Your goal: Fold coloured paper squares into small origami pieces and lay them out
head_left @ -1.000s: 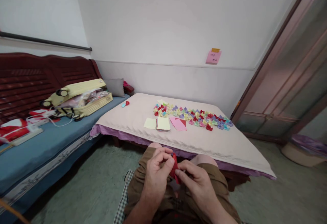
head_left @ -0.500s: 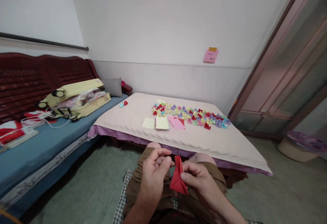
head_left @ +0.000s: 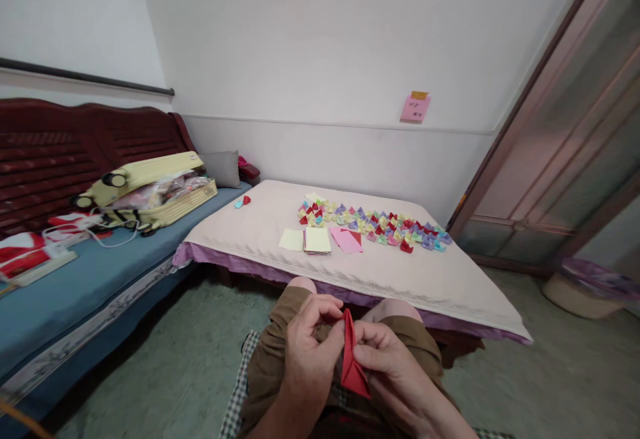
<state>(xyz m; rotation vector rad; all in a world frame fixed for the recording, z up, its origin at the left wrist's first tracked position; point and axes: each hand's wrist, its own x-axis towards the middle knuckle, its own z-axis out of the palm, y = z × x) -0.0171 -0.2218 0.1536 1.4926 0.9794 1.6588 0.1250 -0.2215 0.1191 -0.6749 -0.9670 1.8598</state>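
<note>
A: Grip?

B: Right hand point(head_left: 383, 357): thumb and fingers pinched on narrow, red, folded paper piece point(head_left: 353, 363), at six o'clock in view. Left hand point(head_left: 314, 340): fingers curled, thumb near, at the piece's eleven o'clock edge; firm hold, cannot tell.

A: Failure modes?

B: Uneven pressure could skew creases; overpulling could tear paper; slack right pinch, unfolding.

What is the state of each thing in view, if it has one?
Red paper: folded, held by the right hand
Left hand: curled at the paper's upper end
Suitcase: partly open, things inside
Yellow-topped stack: flat
Pink sheet: flat
Small paper shapes: folded
Wall note: stuck up
Bin: bag-lined
</note>
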